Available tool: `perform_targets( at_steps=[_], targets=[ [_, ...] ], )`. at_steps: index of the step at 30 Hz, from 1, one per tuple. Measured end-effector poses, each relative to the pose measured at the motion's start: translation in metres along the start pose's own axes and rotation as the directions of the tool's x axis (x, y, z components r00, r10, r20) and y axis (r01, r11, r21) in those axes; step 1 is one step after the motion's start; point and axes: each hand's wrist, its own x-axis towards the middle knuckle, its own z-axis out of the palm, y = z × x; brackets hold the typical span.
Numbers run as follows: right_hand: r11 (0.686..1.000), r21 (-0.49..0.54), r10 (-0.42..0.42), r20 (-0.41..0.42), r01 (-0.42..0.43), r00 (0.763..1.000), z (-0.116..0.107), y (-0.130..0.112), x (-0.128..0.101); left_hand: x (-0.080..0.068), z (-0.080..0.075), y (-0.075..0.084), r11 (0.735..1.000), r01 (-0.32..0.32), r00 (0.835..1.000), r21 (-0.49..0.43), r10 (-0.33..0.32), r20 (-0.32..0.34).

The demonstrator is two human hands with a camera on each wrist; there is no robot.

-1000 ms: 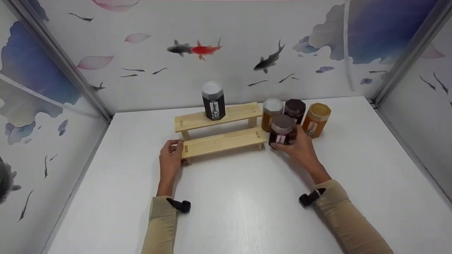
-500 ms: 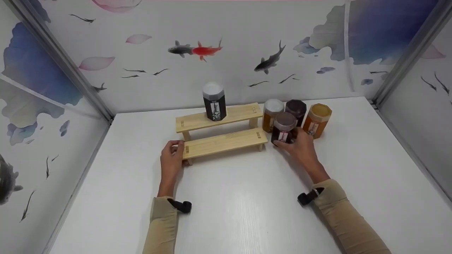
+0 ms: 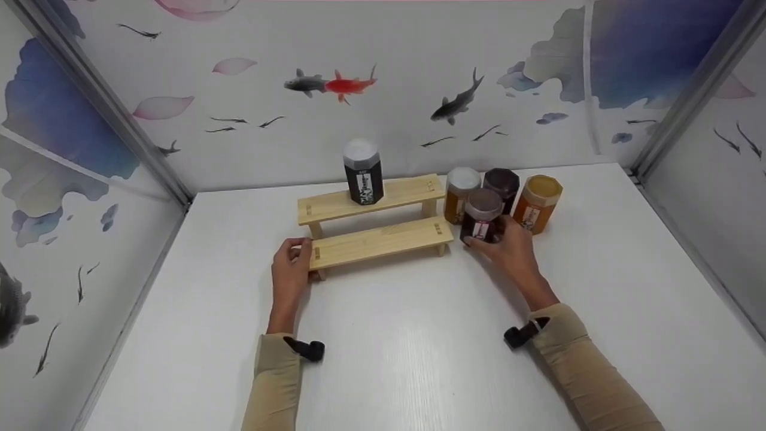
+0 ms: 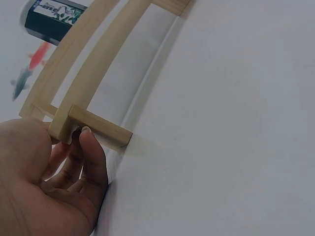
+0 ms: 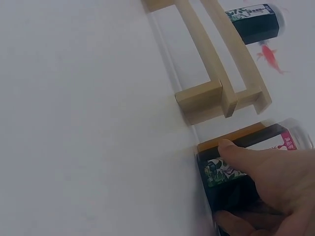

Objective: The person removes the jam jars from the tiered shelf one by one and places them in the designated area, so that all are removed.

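A two-step wooden rack (image 3: 383, 242) stands toward the back of the white table. At its left end my left hand (image 3: 289, 266) grips the lower step; in the left wrist view the fingers (image 4: 93, 152) curl in under the board beside the short leg. My right hand (image 3: 511, 248) holds a dark red jar (image 3: 482, 206) with a brownish lid, thumb on one side near its base. This jar is upright just off the rack's right end, in front of the other jars. On the upper step stands a black jar (image 3: 363, 173) with a white lid.
Behind the held jar are a white-lidded amber jar (image 3: 459, 191) and a dark-lidded jar (image 3: 501, 179). To their right stands a yellow-lidded amber jar (image 3: 538, 206). Printed panels with fish enclose the white table (image 3: 389, 359) at the back and sides.
My right hand has shifted the dark red jar slightly back, toward the jars behind it. The left hand stays on the rack.
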Motion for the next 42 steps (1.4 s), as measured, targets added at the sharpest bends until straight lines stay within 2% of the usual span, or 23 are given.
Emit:
perform_targets(
  at_steps=[6, 10, 13, 16, 20, 22, 24, 28, 32, 38, 42],
  targets=[
    [0.999, 0.039, -0.016, -0.030, 0.017, 0.999, -0.005, -0.003, -0.003, -0.001, 0.000, 0.000, 1.000, -0.006, 1.000, -0.008, 0.006, 0.004],
    [0.998, 0.000, -0.057, -0.123, 0.057, 0.991, -0.013, -0.013, -0.005, -0.001, 0.000, 0.001, 1.000, 0.000, 1.000, -0.001, 0.000, 0.001],
    [0.996, -0.058, -0.079, -0.210, 0.068, 0.974, -0.017, -0.023, -0.006, 0.000, 0.000, 0.001, 1.000, 0.010, 1.000, 0.004, -0.010, 0.001],
    [0.990, -0.088, -0.134, -0.297, 0.113, 0.945, -0.017, -0.034, -0.005, 0.000, 0.000, 0.001, 1.000, 0.011, 1.000, 0.006, -0.011, 0.001],
    [0.960, -0.079, -0.279, -0.388, 0.270, 0.878, -0.012, -0.053, -0.006, -0.001, 0.000, 0.001, 1.000, 0.016, 1.000, 0.014, -0.015, -0.002],
    [0.934, -0.054, -0.344, -0.400, 0.353, 0.850, -0.007, -0.064, -0.008, -0.001, 0.000, 0.001, 1.000, 0.017, 1.000, 0.014, -0.017, -0.004],
    [0.911, -0.016, -0.387, -0.382, 0.413, 0.839, -0.001, -0.075, -0.010, 0.000, 0.000, 0.001, 1.000, 0.016, 1.000, 0.014, -0.016, -0.003],
    [0.873, 0.095, -0.432, -0.308, 0.479, 0.848, 0.018, -0.094, -0.011, 0.000, 0.000, 0.001, 1.000, 0.011, 1.000, 0.008, -0.011, -0.001],
    [0.856, 0.211, -0.429, -0.221, 0.472, 0.876, 0.044, -0.108, -0.010, 0.001, 0.000, 0.001, 1.000, -0.003, 1.000, 0.001, 0.003, -0.004],
    [0.854, 0.334, -0.398, -0.077, 0.400, 0.914, 0.081, -0.126, -0.005, 0.002, 0.001, 0.000, 1.000, -0.011, 1.000, -0.024, 0.011, -0.001],
    [0.861, 0.362, -0.371, -0.032, 0.357, 0.928, 0.098, -0.136, -0.001, 0.001, 0.001, 0.000, 1.000, 0.003, 1.000, -0.011, -0.003, -0.003]
  ],
)
